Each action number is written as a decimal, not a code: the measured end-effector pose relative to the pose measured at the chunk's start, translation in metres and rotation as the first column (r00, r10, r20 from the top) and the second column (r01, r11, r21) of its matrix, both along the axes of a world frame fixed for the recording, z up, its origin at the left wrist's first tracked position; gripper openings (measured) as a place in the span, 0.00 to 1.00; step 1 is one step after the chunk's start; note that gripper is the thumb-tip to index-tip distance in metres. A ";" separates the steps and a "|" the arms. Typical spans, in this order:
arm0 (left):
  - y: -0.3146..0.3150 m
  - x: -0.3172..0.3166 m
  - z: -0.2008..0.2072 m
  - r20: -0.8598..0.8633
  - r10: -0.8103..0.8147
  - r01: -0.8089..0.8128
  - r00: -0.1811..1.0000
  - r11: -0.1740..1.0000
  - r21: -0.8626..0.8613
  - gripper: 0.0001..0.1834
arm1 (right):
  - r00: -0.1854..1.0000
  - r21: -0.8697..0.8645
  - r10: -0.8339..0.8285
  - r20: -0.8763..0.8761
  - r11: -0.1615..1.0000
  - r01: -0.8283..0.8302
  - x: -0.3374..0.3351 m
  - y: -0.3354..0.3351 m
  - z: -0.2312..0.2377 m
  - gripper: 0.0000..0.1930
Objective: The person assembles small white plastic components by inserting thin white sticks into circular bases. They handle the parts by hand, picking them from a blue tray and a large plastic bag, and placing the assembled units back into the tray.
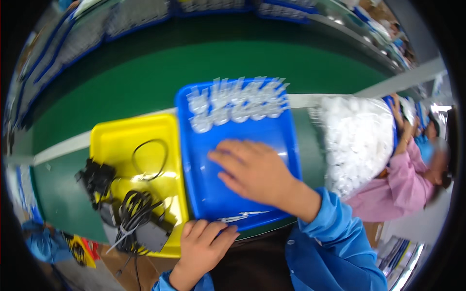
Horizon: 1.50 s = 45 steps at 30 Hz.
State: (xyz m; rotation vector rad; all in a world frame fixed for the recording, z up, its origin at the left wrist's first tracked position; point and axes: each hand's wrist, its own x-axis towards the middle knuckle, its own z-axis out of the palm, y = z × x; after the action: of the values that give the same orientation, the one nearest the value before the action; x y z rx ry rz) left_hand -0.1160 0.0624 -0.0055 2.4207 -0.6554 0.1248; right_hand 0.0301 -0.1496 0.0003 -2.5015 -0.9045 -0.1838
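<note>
A blue tray (233, 184) lies in front of me. Rows of small clear plastic pieces (238, 104) stand together at its far end. My right hand (257, 172) hovers over the tray's middle, palm down and slightly blurred, with its fingers apart and no object visible in them. At the near left corner, my left hand (206, 245) rests against the tray's rim, its fingers loosely bent and a little apart; the underside of that hand is hidden. A few thin, whitish pieces (242, 217) lie along the near inner edge, too small to make out.
To the left, a yellow tray (182, 203) holds black cables (133, 213) and dark adapters. A large clear bag of white pieces (357, 140) sits at the right, beside a person in pink (393, 184). Filled blue bins (138, 19) line the green bench's (145, 68) far side.
</note>
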 end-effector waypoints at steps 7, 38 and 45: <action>-0.021 0.014 0.024 -0.116 -0.064 0.079 0.991 0.988 0.134 0.17 | 0.984 -0.012 -0.178 0.003 0.984 0.178 -0.084 -0.121 0.041 0.14; -0.312 0.142 0.051 0.342 -0.672 0.659 0.657 0.732 0.174 0.34 | 0.718 -0.149 -0.510 0.474 0.757 0.636 -0.133 -0.347 0.052 0.17; -0.331 0.199 0.039 0.408 -0.824 0.713 0.393 0.553 0.430 0.13 | 0.801 -0.119 -0.494 0.337 0.822 0.557 -0.144 -0.359 0.052 0.17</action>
State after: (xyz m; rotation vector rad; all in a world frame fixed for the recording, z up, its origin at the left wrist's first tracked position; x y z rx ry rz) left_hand 0.0831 -0.2687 0.0338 1.9285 -2.1250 0.4247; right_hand -0.1135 -0.5091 0.0518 -2.9317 -0.2989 -0.6907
